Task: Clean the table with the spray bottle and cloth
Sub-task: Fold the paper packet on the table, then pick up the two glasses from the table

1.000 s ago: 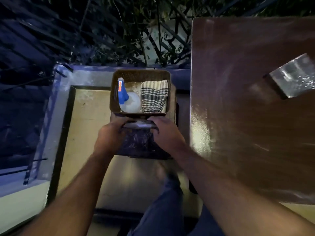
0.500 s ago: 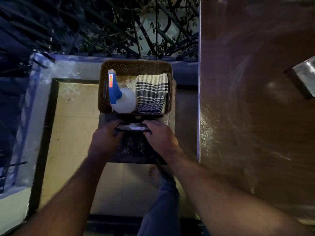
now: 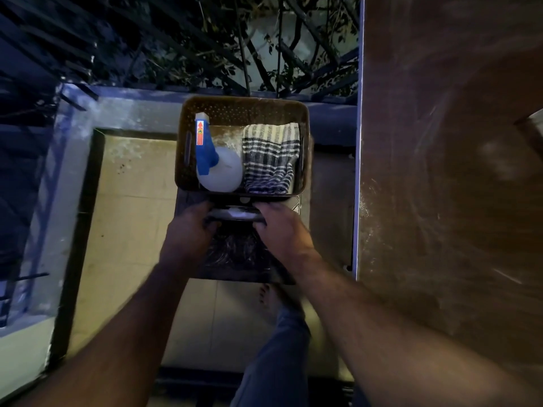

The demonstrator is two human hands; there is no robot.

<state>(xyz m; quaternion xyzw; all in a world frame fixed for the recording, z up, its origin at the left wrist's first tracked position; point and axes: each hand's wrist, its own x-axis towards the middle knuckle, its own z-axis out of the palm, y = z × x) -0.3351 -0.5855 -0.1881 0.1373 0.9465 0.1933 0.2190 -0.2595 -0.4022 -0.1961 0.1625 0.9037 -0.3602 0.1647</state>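
Head view, looking down at night on a tiled balcony floor. Both hands meet at a small dark, flat object with a pale glint on its upper face; what the object is cannot be told. The left hand grips its left end with curled fingers, and the right hand grips its right end in the same way. The object lies just at the near rim of a brown perforated basket, which rests on a dark stool or stand below the hands; the exact form of this support is blurred.

Inside the basket, left half: a spray bottle with a translucent white body and a blue trigger head, the head carrying a red-orange label and pointing toward the far wall of the basket. Right half: a folded cloth, checked in dark blue and cream, lying just beside the bottle and reaching toward the right wall. Neither hand touches the bottle or the cloth.

To the right, a brown wooden table fills the frame edge to edge, its surface marked with pale swirled smears and dusty specks near the left edge. The basket stands near the table's left edge but apart from it.

Beyond the basket: a low ledge, a dark metal railing and foliage behind it. Below the hands, a leg in blue trousers and a bare foot stand on the floor
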